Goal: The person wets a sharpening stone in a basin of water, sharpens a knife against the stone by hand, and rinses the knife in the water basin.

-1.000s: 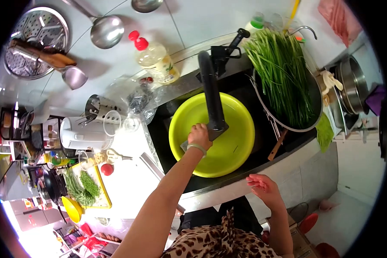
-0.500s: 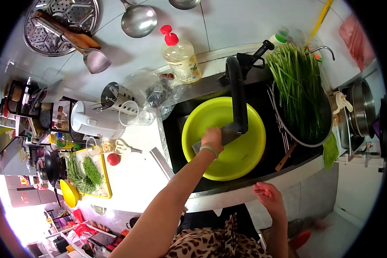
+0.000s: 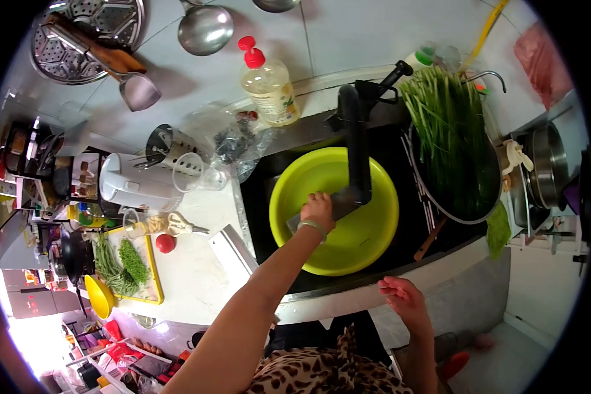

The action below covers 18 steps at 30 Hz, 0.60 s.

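My left hand (image 3: pixel 318 213), with a bracelet on the wrist, is over the yellow-green basin (image 3: pixel 374 243) in the black sink. Its bent fingers close over a flat grey blade-like piece (image 3: pixel 343 207), whose exact kind I cannot make out. One end of that piece is right below the black faucet (image 3: pixel 356 151); its other end slants toward the basin's left side. Shallow water seems to lie in the basin, with a small dark scrap. In front of the counter edge, my right hand (image 3: pixel 404 301) hangs with loosely curled, parted fingers and nothing in them.
A pot of long green chives (image 3: pixel 450 138) stands right of the basin, beside a wooden handle (image 3: pixel 430 241). Left lie a white slab (image 3: pixel 233 253), a tomato (image 3: pixel 165 243), scissors (image 3: pixel 185 224) and a cutting board (image 3: pixel 156 279) with cut greens. A soap bottle (image 3: pixel 272 95) stands behind.
The whole view has shifted slightly. My left hand's fingers, blurred before, now show more clearly on the grey piece. My right hand hangs in about the same place.
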### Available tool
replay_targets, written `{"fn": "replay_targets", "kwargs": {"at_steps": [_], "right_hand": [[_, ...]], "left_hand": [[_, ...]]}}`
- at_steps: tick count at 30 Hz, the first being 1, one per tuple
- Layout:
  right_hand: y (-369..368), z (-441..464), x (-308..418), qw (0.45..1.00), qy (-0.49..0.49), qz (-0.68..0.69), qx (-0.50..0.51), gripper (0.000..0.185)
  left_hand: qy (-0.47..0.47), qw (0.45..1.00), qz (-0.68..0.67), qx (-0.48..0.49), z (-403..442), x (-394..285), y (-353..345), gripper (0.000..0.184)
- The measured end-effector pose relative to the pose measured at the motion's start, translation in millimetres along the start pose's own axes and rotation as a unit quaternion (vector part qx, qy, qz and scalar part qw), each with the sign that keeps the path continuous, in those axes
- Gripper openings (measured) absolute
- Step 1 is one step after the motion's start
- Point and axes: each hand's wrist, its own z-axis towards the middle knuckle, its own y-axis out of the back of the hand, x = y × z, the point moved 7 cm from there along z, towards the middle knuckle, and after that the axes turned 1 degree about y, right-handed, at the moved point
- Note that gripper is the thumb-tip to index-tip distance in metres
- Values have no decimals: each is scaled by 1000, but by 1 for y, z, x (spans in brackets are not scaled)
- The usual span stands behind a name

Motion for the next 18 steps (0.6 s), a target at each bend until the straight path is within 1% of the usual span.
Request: {"fn": "replay_targets", "kwargs": {"at_steps": [4, 11, 14, 16, 18], "right_hand": [[0, -1, 2, 1000, -2, 4, 2, 38], [-2, 0, 0, 1000, 1, 7, 11, 37], [-2, 1, -3, 1000, -11, 5, 12, 37], [1, 1, -5, 1000, -17, -9, -2, 38], [-1, 1, -5, 1000, -20, -8, 6, 38]], "left_hand": [[6, 1000, -12, -15, 3, 1, -1, 65], [5, 999, -12, -49, 1, 2, 3, 66], [13, 1000, -5, 4, -2, 1, 7, 66], [2, 1000, 14, -17, -1, -1, 4, 67], [-5, 999, 18, -30, 0, -2, 3, 67]]}}
